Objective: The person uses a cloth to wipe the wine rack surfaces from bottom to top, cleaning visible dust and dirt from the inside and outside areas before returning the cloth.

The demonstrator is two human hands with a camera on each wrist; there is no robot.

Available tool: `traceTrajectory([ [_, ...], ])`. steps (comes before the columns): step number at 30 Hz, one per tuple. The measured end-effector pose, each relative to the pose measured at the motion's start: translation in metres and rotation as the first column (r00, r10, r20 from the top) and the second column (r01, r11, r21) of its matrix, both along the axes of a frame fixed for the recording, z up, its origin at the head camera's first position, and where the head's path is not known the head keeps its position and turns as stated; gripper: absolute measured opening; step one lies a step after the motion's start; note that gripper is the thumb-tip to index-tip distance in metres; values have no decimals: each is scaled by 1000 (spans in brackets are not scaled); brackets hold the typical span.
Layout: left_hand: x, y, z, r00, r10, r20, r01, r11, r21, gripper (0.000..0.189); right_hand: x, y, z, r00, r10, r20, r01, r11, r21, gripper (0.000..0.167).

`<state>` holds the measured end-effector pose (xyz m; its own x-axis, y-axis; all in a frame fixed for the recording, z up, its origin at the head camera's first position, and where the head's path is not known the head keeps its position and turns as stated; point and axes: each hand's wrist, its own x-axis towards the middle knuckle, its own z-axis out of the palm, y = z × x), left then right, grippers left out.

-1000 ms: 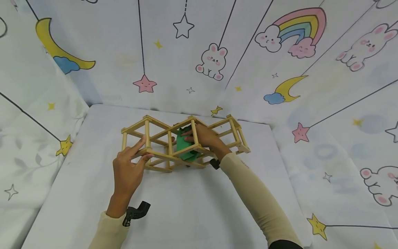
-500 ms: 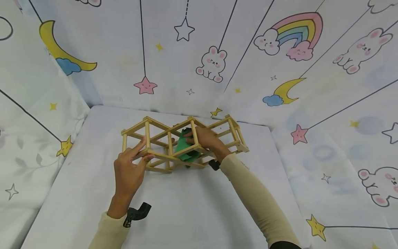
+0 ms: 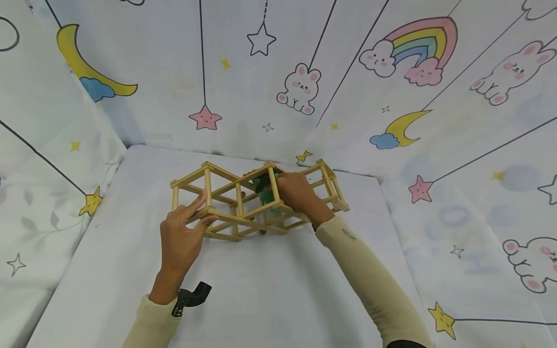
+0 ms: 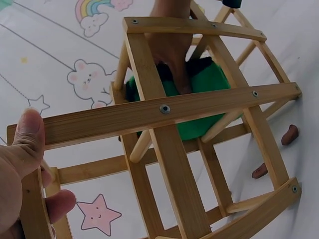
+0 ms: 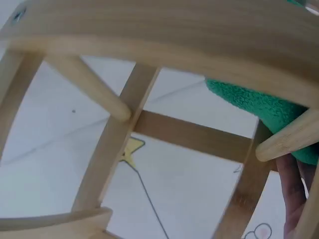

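Observation:
A light wooden lattice rack, made of slats and round dowels with screws at the joints, stands on the white surface. My left hand grips its near left part; in the left wrist view, the thumb lies on the end of a long slat with fingers behind. My right hand holds a green cloth folded over the rack's middle bars. The right wrist view shows the fuzzy cloth behind a slat, with fingers below it. The right fingertips are partly hidden by wood and cloth.
Small brown rounded pieces lie on the white tabletop under the rack. Behind stands a white wall cloth printed with stars, moons and rabbits. A black wrist mount sits at the left cuff.
My right hand has shifted slightly up and right with the green cloth, which now shows less between the bars. The left hand and the rack stay in place.

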<state>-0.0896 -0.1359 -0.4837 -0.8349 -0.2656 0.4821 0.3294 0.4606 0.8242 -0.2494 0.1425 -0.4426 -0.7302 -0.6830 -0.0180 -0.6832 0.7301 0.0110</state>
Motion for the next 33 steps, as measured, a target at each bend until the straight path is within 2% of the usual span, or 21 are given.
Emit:
traceTrajectory([
  [3, 1, 0, 0, 1000, 3, 5, -3, 1000, 0, 71, -2, -4, -6, 998, 35, -53, -33, 999, 41, 19],
  [7, 2, 0, 1, 1000, 6, -1, -6, 1000, 12, 70, -4, -7, -3, 997, 57, -51, -53, 996, 66, 18],
  [9, 2, 0, 1, 1000, 5, 5, -5, 1000, 15, 70, -3, -7, -2, 997, 62, -46, -58, 995, 76, 23],
  [11, 3, 0, 1, 1000, 4, 15, -4, 1000, 15, 70, -4, -5, -3, 997, 65, -52, -60, 994, 86, 36],
  [13, 3, 1, 0, 1000, 7, 19, -7, 1000, 14, 71, -3, -4, -5, 996, 67, -66, -62, 996, 67, 43],
  [16, 3, 2, 0, 1000, 8, 14, -8, 1000, 12, 71, -4, -1, -9, 994, 70, -89, -69, 998, 9, 40],
  [18, 3, 2, 0, 1000, 11, 8, -11, 1000, 12, 71, -3, -1, -10, 993, 74, -91, -77, 997, -30, 32],
  [21, 3, 2, 0, 1000, 13, 6, -14, 1000, 15, 71, -4, -1, -11, 995, 74, -61, -74, 997, -8, 30],
  [25, 3, 2, -1, 1000, 6, 5, -6, 1000, 16, 71, -5, -2, -11, 996, 81, -48, -77, 995, 65, 43],
  [28, 3, 2, -2, 1000, 5, 10, -5, 1000, 17, 71, -8, -3, -12, 996, 77, -50, -76, 997, 28, 40],
  [30, 2, 3, -2, 1000, 6, 14, -6, 1000, 24, 71, -10, -3, -13, 999, 38, -1, -38, 999, -35, 37],
  [32, 1, 2, -1, 1000, 5, 19, -6, 1000, 27, 70, -12, -3, -11, 991, -16, 135, 36, 989, -142, 29],
  [33, 1, 2, -1, 1000, 3, 20, -3, 1000, 29, 70, -12, -2, -10, 974, -37, 225, 82, 978, -194, 23],
])
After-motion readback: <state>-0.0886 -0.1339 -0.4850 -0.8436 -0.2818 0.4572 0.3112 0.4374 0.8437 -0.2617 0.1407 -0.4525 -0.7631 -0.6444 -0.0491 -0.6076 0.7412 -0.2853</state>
